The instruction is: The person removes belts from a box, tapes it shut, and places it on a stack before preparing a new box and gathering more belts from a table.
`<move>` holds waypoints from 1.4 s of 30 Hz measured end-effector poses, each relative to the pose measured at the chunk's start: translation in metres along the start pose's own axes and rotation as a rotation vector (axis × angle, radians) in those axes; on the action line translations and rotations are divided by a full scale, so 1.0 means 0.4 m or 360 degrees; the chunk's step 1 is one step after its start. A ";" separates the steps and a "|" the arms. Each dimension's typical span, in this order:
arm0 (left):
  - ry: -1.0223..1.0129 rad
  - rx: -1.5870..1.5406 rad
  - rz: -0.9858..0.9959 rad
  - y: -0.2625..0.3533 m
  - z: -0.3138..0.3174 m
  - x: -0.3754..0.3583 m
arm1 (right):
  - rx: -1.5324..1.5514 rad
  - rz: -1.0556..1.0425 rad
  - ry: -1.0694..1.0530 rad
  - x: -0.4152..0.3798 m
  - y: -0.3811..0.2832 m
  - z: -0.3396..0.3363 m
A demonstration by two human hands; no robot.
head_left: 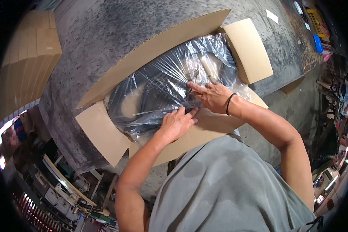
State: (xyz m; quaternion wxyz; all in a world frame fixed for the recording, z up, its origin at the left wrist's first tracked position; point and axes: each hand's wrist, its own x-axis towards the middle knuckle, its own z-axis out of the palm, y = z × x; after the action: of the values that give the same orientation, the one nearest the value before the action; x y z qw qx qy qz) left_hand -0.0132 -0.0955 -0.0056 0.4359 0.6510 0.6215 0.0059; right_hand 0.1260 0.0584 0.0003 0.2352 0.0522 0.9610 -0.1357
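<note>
The left hand (177,123) and right hand (214,96), palms down, fingers loosely spread and gripping nothing visible, apparently steady the dark, clear-plastic-wrapped bundle (152,94) beneath them in the brown cardboard box (210,124), its flaps (248,52) splayed around them, presumably for access, the scuffed grey tabletop (100,33) extending beyond.

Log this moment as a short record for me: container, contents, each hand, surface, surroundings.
Container: cardboard carton, flaps spread open
Contents: dark item under clear plastic; exact identity unclear
Left hand: palm down, at the plastic's near edge
Right hand: palm down on the plastic, fingers spread; black band at wrist
Surface: grey, scuffed worktop
Surroundings: stacked cardboard beyond the carton's left end; white slip at the far right
</note>
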 end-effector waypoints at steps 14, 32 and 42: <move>-0.0148 -0.0158 -0.0078 0.003 -0.028 0.005 | 0.0194 0.0077 0.0183 0.072 -0.005 -0.029; -0.0120 -0.0251 -0.0096 0.006 -0.038 0.006 | 0.0244 -0.0007 0.0311 0.158 -0.011 -0.034; 0.0803 0.0066 0.0050 -0.043 -0.065 0.002 | 0.0401 0.0521 0.1049 -0.053 0.091 -0.135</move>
State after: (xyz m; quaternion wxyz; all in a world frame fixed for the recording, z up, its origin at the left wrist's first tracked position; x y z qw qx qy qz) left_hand -0.0411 -0.0828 0.0003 0.2533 0.6473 0.7004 0.1621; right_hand 0.1270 0.1079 0.0478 -0.0759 0.2742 0.9398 -0.1893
